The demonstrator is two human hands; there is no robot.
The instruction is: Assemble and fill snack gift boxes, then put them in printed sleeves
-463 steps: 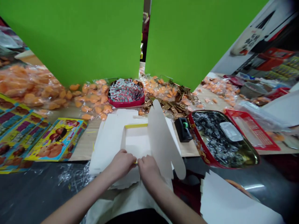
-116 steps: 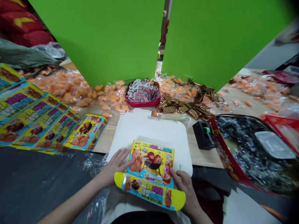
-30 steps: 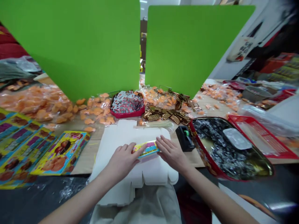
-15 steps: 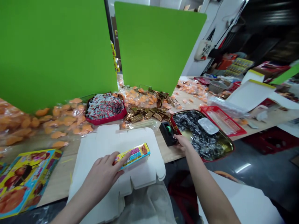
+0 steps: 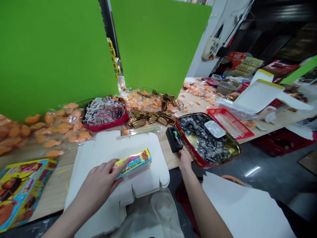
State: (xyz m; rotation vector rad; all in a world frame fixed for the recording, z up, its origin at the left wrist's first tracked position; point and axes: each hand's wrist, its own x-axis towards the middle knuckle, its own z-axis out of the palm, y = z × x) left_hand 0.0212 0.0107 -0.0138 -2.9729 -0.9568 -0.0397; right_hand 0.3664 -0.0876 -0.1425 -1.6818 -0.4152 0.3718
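Observation:
My left hand (image 5: 105, 175) is closed around one end of a small yellow and blue printed box (image 5: 135, 164). That box lies over a stack of flat white cardboard blanks (image 5: 104, 145). To the right, my right hand (image 5: 185, 160) is at the near end of a black tape dispenser (image 5: 174, 139) with a green core, its fingers bent against it and partly hidden. The dispenser stands on the table between the blanks and a red-rimmed tin tray (image 5: 237, 152) of dark, clear-wrapped packets.
A red tub (image 5: 106, 125) of small sachets, gold packets (image 5: 140, 122) and bagged orange pieces (image 5: 63, 127) lie behind the blanks. Large printed box (image 5: 27, 188) stands left; red basket (image 5: 245, 132) right. Green panels (image 5: 158, 43) rise behind. White sheets (image 5: 240, 205) lie low right.
My right hand has shifted from the dispenser's right side to its near end. The whole view has moved slightly, and the left hand still holds the small box.

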